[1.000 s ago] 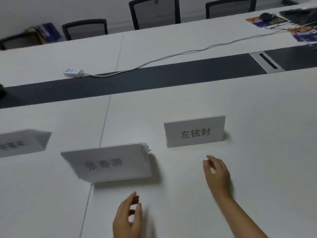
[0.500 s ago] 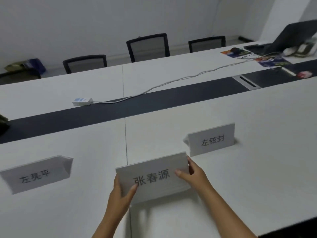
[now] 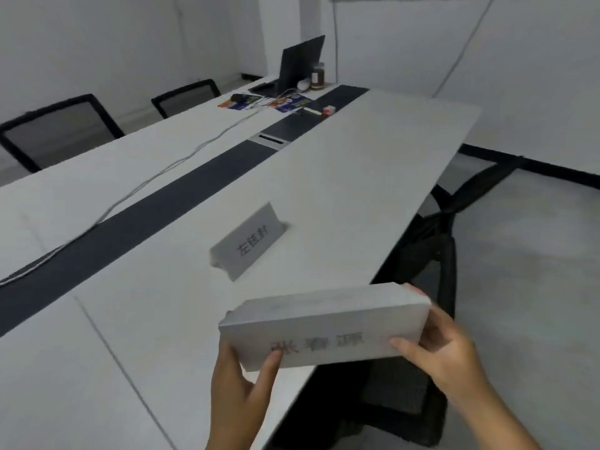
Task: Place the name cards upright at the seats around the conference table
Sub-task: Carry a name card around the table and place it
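A stack of white folded name cards (image 3: pixel 324 329) is lifted off the table, above its near edge. My left hand (image 3: pixel 240 384) grips the stack's left end, thumb on the printed front. My right hand (image 3: pixel 444 349) grips the right end, thumb on the front and fingers behind. One name card (image 3: pixel 250 243) stands upright on the white conference table (image 3: pixel 357 177), a short way beyond the stack. Black characters are printed on its face.
A black mesh chair (image 3: pixel 418 319) is tucked in at the table's near edge, right below the stack. Two more chairs (image 3: pixel 61 128) stand on the far side. A white cable (image 3: pixel 168 167) runs along the dark centre strip. A laptop (image 3: pixel 298 64), a jar and papers crowd the far end.
Both hands took hold of the stack and lifted it off the table. The view has swung right toward the far end; the left-hand name card is out of sight.
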`<state>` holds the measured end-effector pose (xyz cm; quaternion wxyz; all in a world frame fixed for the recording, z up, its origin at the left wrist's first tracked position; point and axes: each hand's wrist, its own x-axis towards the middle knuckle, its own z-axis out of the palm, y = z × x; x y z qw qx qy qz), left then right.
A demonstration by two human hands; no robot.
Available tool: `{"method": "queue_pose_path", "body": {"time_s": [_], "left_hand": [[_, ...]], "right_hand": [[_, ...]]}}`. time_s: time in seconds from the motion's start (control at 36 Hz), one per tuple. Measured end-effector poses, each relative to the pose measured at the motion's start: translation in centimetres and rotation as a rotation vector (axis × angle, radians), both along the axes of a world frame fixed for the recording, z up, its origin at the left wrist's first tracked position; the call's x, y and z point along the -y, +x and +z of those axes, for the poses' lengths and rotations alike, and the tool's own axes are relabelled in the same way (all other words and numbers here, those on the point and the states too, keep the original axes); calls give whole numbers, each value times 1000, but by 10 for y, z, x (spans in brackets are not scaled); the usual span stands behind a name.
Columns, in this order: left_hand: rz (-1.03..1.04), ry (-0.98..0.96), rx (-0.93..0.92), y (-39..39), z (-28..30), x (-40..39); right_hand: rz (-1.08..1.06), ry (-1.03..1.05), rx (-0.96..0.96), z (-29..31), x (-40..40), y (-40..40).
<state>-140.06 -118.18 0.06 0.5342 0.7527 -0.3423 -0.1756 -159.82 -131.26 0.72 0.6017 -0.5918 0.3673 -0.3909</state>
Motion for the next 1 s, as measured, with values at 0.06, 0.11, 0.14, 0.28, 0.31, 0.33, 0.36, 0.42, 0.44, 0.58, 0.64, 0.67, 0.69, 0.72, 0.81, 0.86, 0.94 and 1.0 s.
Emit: {"method": "queue_pose_path", "body": {"time_s": [0.06, 0.11, 0.14, 0.28, 0.31, 0.33, 0.36, 0.42, 0.44, 0.58, 0.64, 0.67, 0.69, 0.72, 0.81, 0.86, 0.94, 1.0], "left_hand": [[-123, -31, 12, -28, 16, 26], [-253, -61, 16, -62, 29, 52], [-316, -65, -4, -81, 32, 63], [-583, -47, -75, -178, 29, 101], [-634, -45, -78, -202, 24, 110], [-683, -44, -90, -221, 19, 117], [-722, -32, -110, -240, 15, 123], [-796, 2, -168, -290, 0, 138], [-821, 30, -201, -312, -9, 143], [-860, 184, -262, -387, -45, 163], [-841, 221, -241, -402, -51, 176], [-828, 234, -219, -406, -52, 184], [-811, 245, -195, -409, -54, 194], [-795, 253, -176, -411, -55, 205], [-759, 256, -149, -415, -62, 245], [-747, 258, -152, -415, -62, 274], [-740, 252, -135, -419, -65, 330], [-739, 233, -133, -422, -65, 377]], "right_hand": [[-120, -63, -4, 15, 3, -39], [-247, -109, -1, 24, 2, -82], [-305, -124, -4, 25, 0, -104], [-578, -161, -25, 7, -14, -223], [-601, -141, -47, 3, -17, -253], [-634, -114, -81, 1, -18, -274], [-666, -98, -99, -4, -17, -295], [-719, -70, -109, -9, -16, -344], [-756, -33, -123, -14, -14, -365], [-781, 129, -167, -37, 3, -440], [-781, 166, -156, -45, 21, -455], [-792, 180, -156, -49, 32, -460], [-797, 201, -145, -53, 45, -463], [-780, 209, -125, -56, 60, -465], [-712, 217, -102, -68, 109, -469], [-689, 225, -100, -77, 142, -470], [-642, 237, -100, -84, 206, -472], [-644, 232, -92, -85, 256, -475]]}}
